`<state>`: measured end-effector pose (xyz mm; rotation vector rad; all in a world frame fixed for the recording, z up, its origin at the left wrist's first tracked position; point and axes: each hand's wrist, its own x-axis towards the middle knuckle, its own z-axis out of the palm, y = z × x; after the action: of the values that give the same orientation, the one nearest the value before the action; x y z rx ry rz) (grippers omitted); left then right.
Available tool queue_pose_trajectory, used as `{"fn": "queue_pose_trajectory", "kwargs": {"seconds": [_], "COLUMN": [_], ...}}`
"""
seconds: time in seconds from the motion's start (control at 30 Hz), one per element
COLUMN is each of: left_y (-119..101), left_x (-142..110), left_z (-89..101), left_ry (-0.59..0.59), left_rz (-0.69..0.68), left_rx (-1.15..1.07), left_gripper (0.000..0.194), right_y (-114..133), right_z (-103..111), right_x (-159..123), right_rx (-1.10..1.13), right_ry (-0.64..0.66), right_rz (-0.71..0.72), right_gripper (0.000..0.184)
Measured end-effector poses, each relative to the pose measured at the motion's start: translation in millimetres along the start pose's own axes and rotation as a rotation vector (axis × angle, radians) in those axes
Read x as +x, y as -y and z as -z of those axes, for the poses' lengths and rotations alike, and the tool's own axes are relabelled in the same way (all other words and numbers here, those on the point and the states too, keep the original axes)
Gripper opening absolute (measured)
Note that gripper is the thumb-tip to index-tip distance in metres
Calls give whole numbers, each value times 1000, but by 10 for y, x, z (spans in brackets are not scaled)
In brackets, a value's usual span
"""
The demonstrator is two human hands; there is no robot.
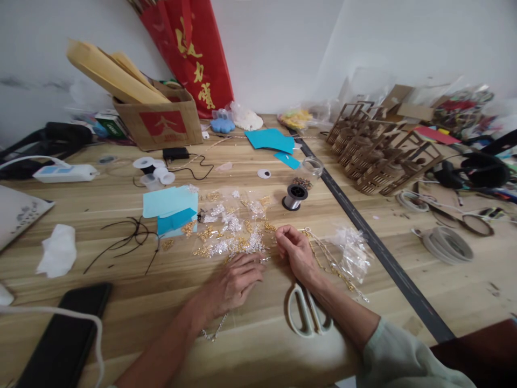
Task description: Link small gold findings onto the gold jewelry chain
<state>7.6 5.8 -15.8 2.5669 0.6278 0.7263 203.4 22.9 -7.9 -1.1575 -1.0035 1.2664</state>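
My left hand is bent over the table at the near edge of a spread of small silver and gold beads. Out from beneath its palm runs a silver beaded strand, which the curled fingers seem to grip; the grip itself is hidden. To the right, my right hand has thumb and forefinger pinched together, and whatever lies between them is too small to name. Under the right wrist lie light-handled scissors, their blades hidden. A gold chain trails beside that hand.
Beyond the hands stand a spool of wire and a clear jar. Blue paper sheets and black cord lie left, a phone near left. Small plastic bags and wooden lantern-like frames are right.
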Motion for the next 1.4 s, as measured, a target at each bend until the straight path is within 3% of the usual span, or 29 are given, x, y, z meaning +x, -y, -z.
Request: {"fn": "queue_pose_trajectory", "kwargs": {"seconds": [0.13,0.33,0.63,1.4], "left_y": [17,-20,-20,-101], "left_x": [-7,-6,-13,4], "left_z": [-3,-12,-9,25], "left_ry": [5,128,197,200], "left_rz": [34,72,-4,-52], "left_rx": [66,139,178,127], "left_gripper": [18,27,36,31], "right_y": [17,18,1,5], "right_z": [-8,5,4,12], "right_x": [-6,-11,-12,-6], "right_rx": [-1,-17,-4,-27], "right_ry": [6,21,19,42], "right_rz": [3,16,3,27], "right_gripper": [28,26,26,26]}}
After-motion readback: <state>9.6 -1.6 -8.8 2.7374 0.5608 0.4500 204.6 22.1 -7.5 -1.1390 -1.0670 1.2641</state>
